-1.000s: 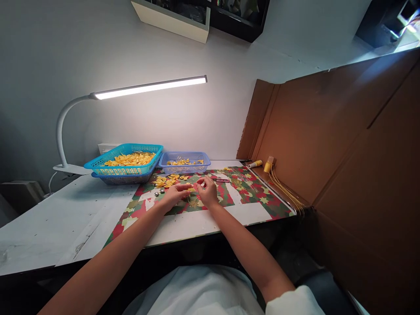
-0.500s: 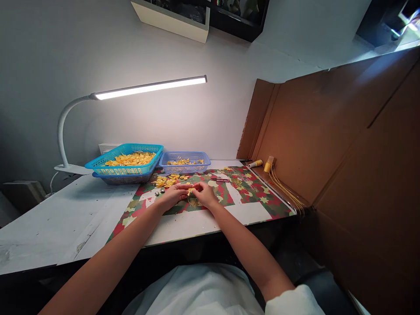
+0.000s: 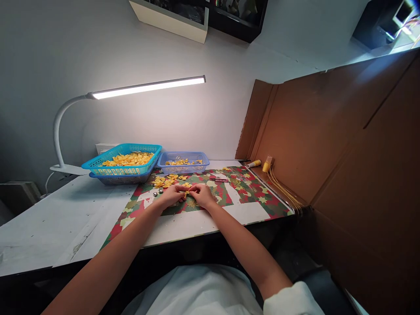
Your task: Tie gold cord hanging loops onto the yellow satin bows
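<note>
My left hand (image 3: pixel 173 196) and my right hand (image 3: pixel 201 195) meet over the patterned mat, fingers pinched together. Between their fingertips is a small yellow piece (image 3: pixel 187 193), mostly hidden, with a thin gold wire loop (image 3: pixel 190 202) hanging beneath it. Whether it is a ribbon bow or a petal shape is too small to tell. Just beyond my hands lies a heap of yellow pieces (image 3: pixel 167 180). Small silvery round items (image 3: pixel 160 190) sit left of my left hand. Past my right hand lies a red-handled tool (image 3: pixel 219 180).
A turquoise basket (image 3: pixel 123 169) full of yellow pieces rests on a blue one, next to a lavender basket (image 3: pixel 183 169). A lamp (image 3: pixel 147 88) reaches overhead. Cardboard (image 3: pixel 311 131) walls the right side, with yellow spools (image 3: pixel 267 164) and gold cord (image 3: pixel 285 190) along it.
The fingers of both hands have shifted slightly around the yellow piece, and the wire loop hangs a little differently. The whole view has moved slightly.
</note>
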The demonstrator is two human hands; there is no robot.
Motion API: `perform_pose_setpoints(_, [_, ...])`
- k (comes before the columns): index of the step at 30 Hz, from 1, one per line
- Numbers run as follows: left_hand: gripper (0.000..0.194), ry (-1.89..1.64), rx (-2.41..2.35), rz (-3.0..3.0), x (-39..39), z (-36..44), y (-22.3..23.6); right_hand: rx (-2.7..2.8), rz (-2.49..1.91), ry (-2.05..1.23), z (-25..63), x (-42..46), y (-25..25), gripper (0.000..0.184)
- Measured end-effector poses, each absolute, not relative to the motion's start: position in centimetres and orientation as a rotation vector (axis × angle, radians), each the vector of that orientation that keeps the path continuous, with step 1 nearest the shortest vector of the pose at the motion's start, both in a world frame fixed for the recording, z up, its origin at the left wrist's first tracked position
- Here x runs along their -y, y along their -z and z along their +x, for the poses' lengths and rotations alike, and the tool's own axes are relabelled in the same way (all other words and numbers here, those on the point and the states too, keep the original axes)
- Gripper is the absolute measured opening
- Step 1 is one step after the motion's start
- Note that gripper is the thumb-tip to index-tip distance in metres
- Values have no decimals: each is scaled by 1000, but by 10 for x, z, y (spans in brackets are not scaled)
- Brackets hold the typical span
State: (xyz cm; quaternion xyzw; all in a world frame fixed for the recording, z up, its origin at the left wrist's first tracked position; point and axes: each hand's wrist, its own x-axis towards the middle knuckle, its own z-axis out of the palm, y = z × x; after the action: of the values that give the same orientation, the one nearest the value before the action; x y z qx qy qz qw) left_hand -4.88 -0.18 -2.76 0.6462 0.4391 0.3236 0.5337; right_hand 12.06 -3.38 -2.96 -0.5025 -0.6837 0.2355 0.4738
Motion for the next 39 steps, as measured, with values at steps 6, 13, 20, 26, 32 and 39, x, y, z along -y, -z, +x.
perform_pose_setpoints(6, [15, -723, -1056, 1613, 5, -50, 27, 1704, -1234, -507, 120, 35, 29, 10])
perform_pose_setpoints(13, [18, -715, -1038, 1664, 5, -50, 26, 1711, -1244, -510, 115, 32, 29, 12])
perform_pose_setpoints(20, [17, -704, -1056, 1688, 6, -47, 25, 1555, -1087, -568, 110, 30, 23, 14])
perform_pose_setpoints(26, [19, -709, -1096, 1689, 6, -48, 25, 1118, -930, -591, 145, 16, 7, 23])
perform_pose_setpoints(32, [19, -685, -1132, 1740, 9, -47, 22, 703, -833, -536, 222, 13, -5, 37])
perform_pose_setpoints(39, [22, -686, -1193, 1851, 19, -42, 14, 590, -766, -567, 236, 20, -4, 35])
